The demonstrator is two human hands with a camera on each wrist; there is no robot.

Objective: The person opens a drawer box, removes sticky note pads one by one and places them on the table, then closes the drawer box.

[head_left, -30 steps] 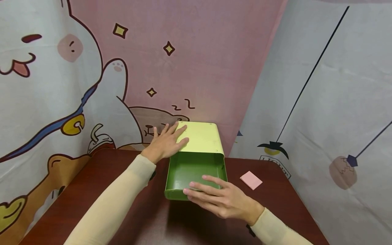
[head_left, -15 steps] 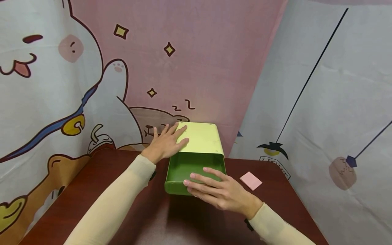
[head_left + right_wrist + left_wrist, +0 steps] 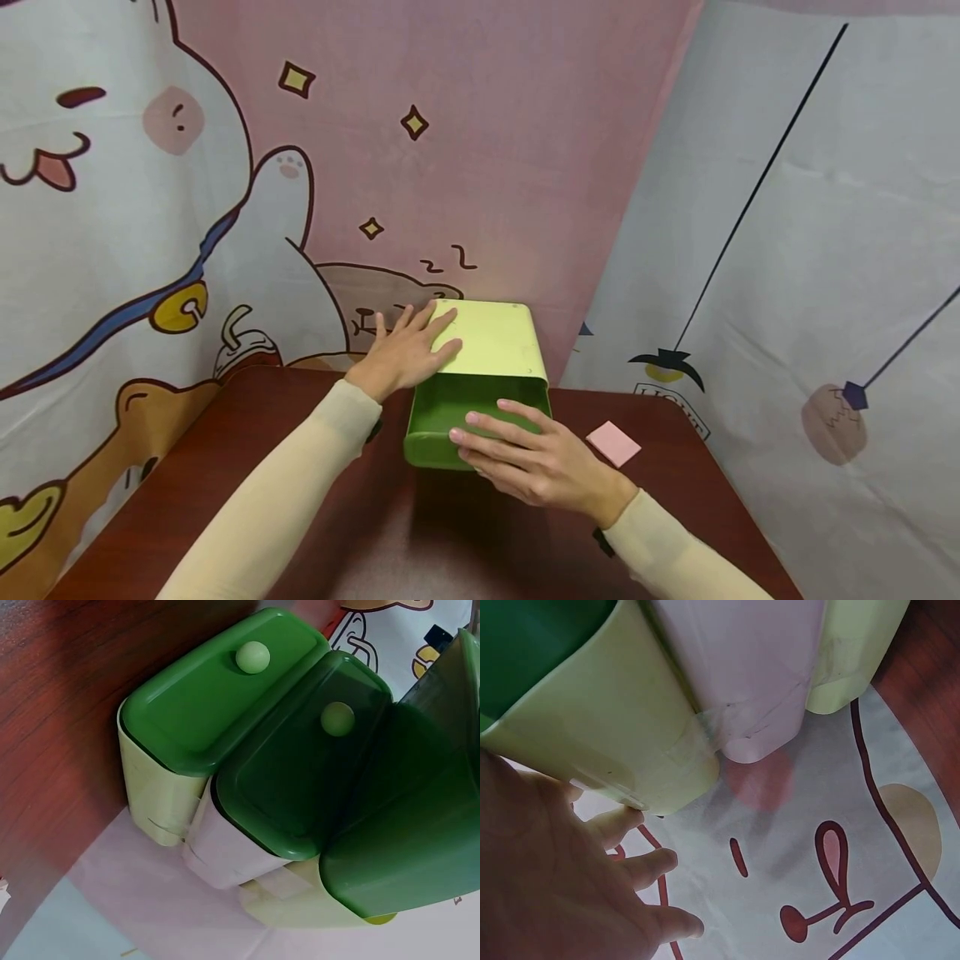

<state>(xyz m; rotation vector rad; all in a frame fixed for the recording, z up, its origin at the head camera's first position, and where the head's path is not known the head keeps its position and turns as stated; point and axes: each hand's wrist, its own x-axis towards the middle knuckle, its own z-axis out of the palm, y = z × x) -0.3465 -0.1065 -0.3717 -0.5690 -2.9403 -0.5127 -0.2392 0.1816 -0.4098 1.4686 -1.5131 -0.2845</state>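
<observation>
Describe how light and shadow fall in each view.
Head: a dark shadow lies on the table below the open drawer; left wrist: the left hand looks dim, with soft shadows on the printed cloth; right wrist: the middle drawer looks darker than the end drawer.

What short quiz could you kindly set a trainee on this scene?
1. True or false: the left hand touches the light yellow casing.

2. Which green drawer of the stack stands open, with the right hand at its front?
A) bottom
B) middle
C) top

3. Fill in the blank: in the head view, the pink pad lies on the table, to the ___ of the open drawer.

Key: 1. True. 2. C. 3. Right.
</observation>
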